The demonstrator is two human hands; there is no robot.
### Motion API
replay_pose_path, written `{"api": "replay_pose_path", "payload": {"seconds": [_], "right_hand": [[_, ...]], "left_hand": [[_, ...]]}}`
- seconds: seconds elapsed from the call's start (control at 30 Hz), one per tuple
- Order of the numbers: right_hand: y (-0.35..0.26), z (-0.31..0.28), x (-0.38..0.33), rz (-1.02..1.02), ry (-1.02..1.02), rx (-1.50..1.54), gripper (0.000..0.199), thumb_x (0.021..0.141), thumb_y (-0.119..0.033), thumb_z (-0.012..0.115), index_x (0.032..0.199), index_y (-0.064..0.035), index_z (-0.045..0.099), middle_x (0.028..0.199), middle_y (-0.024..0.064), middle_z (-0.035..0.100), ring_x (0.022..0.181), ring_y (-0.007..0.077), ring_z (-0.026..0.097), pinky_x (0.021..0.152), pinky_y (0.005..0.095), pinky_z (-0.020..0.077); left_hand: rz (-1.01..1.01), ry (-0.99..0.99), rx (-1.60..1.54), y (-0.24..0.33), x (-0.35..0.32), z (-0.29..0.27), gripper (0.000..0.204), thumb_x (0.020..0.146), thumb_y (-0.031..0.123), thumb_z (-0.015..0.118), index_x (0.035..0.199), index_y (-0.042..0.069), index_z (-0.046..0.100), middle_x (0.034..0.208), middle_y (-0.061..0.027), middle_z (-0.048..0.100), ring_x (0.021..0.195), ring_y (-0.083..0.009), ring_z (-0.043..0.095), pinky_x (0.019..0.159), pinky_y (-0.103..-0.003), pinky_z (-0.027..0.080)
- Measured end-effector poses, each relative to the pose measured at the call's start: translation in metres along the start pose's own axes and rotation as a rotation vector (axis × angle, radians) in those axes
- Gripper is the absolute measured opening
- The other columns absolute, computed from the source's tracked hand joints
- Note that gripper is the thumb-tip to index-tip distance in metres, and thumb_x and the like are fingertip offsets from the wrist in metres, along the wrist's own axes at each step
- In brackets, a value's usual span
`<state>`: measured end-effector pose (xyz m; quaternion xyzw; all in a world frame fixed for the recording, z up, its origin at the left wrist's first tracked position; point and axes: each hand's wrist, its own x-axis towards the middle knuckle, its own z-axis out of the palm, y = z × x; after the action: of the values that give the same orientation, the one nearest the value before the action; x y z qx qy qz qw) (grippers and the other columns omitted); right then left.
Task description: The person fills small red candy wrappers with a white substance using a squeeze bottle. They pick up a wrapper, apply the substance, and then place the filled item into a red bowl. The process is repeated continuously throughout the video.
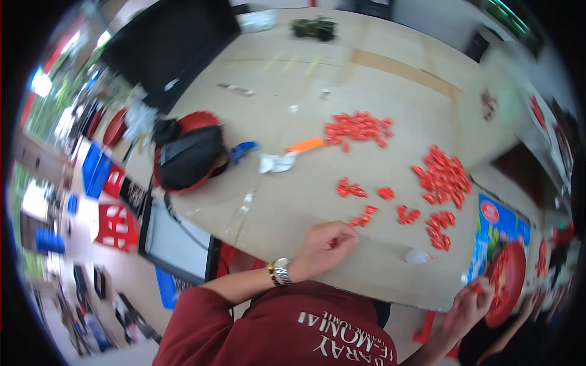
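Observation:
My left hand (326, 247), with a watch on its wrist, is curled over the near table edge, and a bit of red shows between its fingers. Just beyond its fingertips lie a few small shiny red pieces (365, 217) that look like wrapped candies. At the lower right, my right hand (473, 299) is closed, fingertips together, beside a round red tray (517, 268). What its fingers hold is too small to make out. More red pieces lie in two larger piles, a far pile (360, 129) and a right pile (444, 177), with several small clusters (439, 229) nearer me.
A blue printed bag (497, 229) lies at the table's right edge, near a small whitish translucent object (417, 256). An orange-handled tool (305, 146), a blue object (244, 150) and a red basket (204, 120) with a black bag (190, 157) stand left. Another person's arm (516, 326) shows at right.

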<state>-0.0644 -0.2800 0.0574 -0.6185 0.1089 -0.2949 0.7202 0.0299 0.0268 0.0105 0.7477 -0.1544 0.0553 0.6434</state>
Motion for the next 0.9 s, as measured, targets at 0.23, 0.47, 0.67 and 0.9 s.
{"api": "replay_pose_path", "payload": {"seconds": [0.23,0.47,0.67,0.9], "right_hand": [[-0.028,0.087,-0.038,-0.463,-0.603,-0.562,0.022,0.073,0.009,0.072,0.091,-0.0035,0.065,0.088,0.0113,0.063,0.074,0.0269,0.061,0.059,0.0286,0.0482],[-0.019,0.124,-0.029,-0.609,-0.73,-0.756,0.019,0.075,-0.001,0.075,0.091,-0.0023,0.063,0.082,0.0119,0.061,0.071,0.0222,0.058,0.056,0.0295,0.0461],[-0.008,0.132,-0.03,-0.515,-0.764,-0.627,0.027,0.073,-0.004,0.076,0.097,-0.0028,0.064,0.087,0.0104,0.061,0.069,0.0187,0.057,0.056,0.0275,0.0463],[-0.003,0.121,-0.029,-0.536,-0.74,-0.613,0.031,0.074,-0.004,0.076,0.103,-0.005,0.064,0.096,0.0102,0.062,0.07,0.017,0.058,0.057,0.0246,0.0479]], "left_hand": [[-0.138,-0.484,-0.497,0.047,-0.003,0.017,0.028,0.085,0.023,0.07,0.097,0.0,0.06,0.062,0.0024,0.055,0.057,-0.0022,0.046,0.051,-0.023,0.037],[-0.142,-0.396,-0.495,0.035,-0.003,0.026,0.029,0.087,0.027,0.066,0.084,-0.001,0.057,0.065,-0.002,0.058,0.059,-0.0055,0.051,0.052,-0.025,0.04],[-0.105,-0.379,-0.366,0.032,-0.008,0.007,0.027,0.094,0.026,0.057,0.087,0.0,0.055,0.072,-0.0016,0.057,0.062,-0.0072,0.051,0.054,-0.025,0.041],[-0.37,-0.237,-0.633,0.053,-0.01,-0.04,0.021,0.095,0.027,0.054,0.097,0.006,0.053,0.081,0.0015,0.056,0.06,-0.0024,0.045,0.051,-0.019,0.035]]}}
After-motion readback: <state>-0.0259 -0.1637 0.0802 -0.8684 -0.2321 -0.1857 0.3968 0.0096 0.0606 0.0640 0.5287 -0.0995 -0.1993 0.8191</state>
